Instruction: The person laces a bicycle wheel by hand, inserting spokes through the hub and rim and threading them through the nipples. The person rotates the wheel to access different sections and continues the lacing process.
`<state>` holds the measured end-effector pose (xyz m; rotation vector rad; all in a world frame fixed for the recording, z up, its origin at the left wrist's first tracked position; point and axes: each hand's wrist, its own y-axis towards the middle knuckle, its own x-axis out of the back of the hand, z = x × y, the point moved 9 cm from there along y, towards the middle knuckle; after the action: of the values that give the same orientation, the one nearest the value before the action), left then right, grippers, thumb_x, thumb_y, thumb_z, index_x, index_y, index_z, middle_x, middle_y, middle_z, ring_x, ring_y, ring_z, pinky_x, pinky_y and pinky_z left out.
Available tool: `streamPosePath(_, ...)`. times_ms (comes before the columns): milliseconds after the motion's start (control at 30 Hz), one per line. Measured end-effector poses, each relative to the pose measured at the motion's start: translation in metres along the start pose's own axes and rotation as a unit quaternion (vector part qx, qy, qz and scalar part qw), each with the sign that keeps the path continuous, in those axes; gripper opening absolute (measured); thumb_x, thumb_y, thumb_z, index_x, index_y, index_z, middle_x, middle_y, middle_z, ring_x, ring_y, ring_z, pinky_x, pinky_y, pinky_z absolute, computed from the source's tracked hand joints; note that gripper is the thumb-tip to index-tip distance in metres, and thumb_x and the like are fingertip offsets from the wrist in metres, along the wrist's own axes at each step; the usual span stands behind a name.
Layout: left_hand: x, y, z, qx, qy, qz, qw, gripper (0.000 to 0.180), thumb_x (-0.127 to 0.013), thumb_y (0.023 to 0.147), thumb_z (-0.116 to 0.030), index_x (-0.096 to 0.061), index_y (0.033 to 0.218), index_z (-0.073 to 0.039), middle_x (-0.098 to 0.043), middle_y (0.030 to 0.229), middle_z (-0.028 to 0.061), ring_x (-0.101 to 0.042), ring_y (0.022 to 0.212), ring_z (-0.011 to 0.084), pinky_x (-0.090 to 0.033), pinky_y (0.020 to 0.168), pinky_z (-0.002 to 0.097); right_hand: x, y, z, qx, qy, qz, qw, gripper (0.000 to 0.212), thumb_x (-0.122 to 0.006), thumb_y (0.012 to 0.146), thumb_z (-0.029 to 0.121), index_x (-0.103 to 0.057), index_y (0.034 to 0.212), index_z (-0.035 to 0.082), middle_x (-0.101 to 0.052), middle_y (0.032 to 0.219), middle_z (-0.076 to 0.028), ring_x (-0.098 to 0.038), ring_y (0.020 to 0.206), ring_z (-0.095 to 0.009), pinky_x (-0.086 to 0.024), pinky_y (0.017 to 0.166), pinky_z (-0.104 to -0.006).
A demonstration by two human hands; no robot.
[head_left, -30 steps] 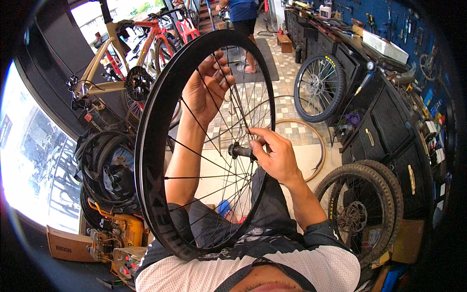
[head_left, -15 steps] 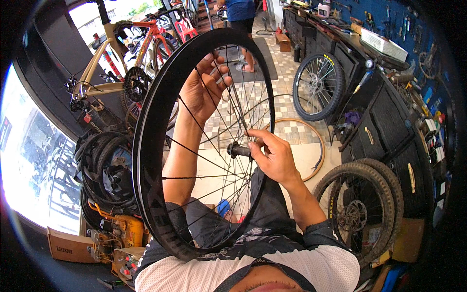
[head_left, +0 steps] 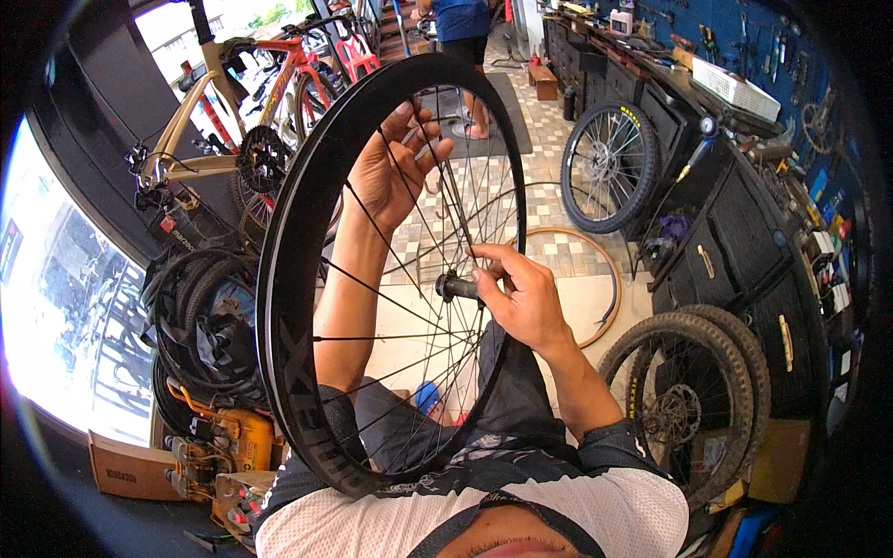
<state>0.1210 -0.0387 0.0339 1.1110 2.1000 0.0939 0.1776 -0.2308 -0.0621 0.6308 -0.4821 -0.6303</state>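
1. Leaning before the shirt (head_left: 372, 513), the black wheel (head_left: 446, 286) could tip if loosely supported.
2. Right hand (head_left: 528, 294) curls at the hub's (head_left: 462, 289) end; whether it pinches, I cannot tell.
3. Left hand (head_left: 387, 179), half-curled among spokes (head_left: 391, 338), grip unclear, could snag if the rim (head_left: 284, 251) turned.

The deep-section wheel rim (head_left: 307, 191) was black with greyish lettering, its spokes (head_left: 391, 338) and hub (head_left: 460, 288) black too. At six o'clock, the jersey (head_left: 595, 498) paired dotted white shoulders with black. Twelve o'clock showed a blue shirt (head_left: 463, 19); one o'clock, floor tiles (head_left: 538, 169) chequered in cream, brown and grey; two, a white basket (head_left: 735, 90); eight, a yellow air compressor (head_left: 253, 442); ten, a tan bicycle frame (head_left: 182, 126).
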Motion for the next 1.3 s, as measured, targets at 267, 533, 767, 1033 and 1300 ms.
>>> streamPosePath(267,-0.004,-0.001,-0.001,0.007,-0.009,0.002,1.0,0.018,-0.069,0.099,-0.023,-0.069,0.108,-0.007,-0.068,0.101,0.0036,-0.069,0.09,0.0194,-0.06,0.081,0.0374,-0.01,0.005,-0.004,-0.052,-0.026,0.028,0.998,0.027,-0.074,0.092,0.01,-0.068,0.117,0.002,-0.075,0.088,-0.016,-0.076,0.076,-0.026,-0.058,0.068,-0.0356)
streamPosePath(533,-0.008,-0.001,0.0,0.006,-0.026,0.018,0.999,0.016,-0.07,0.098,-0.02,-0.068,0.107,-0.007,-0.067,0.102,0.0049,-0.066,0.089,0.0188,-0.057,0.075,0.0339,-0.012,0.02,-0.012,-0.063,-0.033,-0.015,0.997,0.023,-0.079,0.091,0.021,-0.066,0.097,0.003,-0.076,0.084,-0.013,-0.075,0.075,-0.026,-0.056,0.067,-0.0355)
streamPosePath(767,-0.01,-0.002,-0.004,0.002,0.003,0.011,1.0,0.015,-0.071,0.097,-0.017,-0.066,0.107,-0.007,-0.066,0.102,0.0044,-0.066,0.089,0.0175,-0.058,0.074,0.0319,-0.015,0.022,-0.017,-0.072,-0.007,-0.006,0.997,0.023,-0.079,0.091,0.022,-0.07,0.096,0.001,-0.076,0.086,-0.013,-0.075,0.078,-0.026,-0.057,0.07,-0.035)
streamPosePath(1033,-0.008,0.0,0.0,0.014,-0.012,0.01,1.0,0.016,-0.072,0.097,-0.018,-0.067,0.106,-0.006,-0.068,0.1,0.0052,-0.069,0.09,0.0175,-0.061,0.076,0.032,-0.016,0.02,-0.028,-0.078,0.077,0.023,0.994,0.024,-0.078,0.093,0.021,-0.073,0.103,0.0,-0.075,0.085,-0.013,-0.072,0.073,-0.024,-0.055,0.067,-0.0329)
streamPosePath(1300,-0.015,-0.001,0.004,0.026,-0.038,0.023,0.999,0.016,-0.069,0.098,-0.018,-0.066,0.107,-0.005,-0.068,0.101,0.0058,-0.069,0.088,0.0181,-0.062,0.074,0.0322,-0.017,0.033,-0.014,-0.098,0.049,0.024,0.994,0.024,-0.083,0.089,0.019,-0.069,0.096,0.001,-0.072,0.082,-0.005,-0.063,0.07,-0.01,-0.048,0.064,-0.0253)
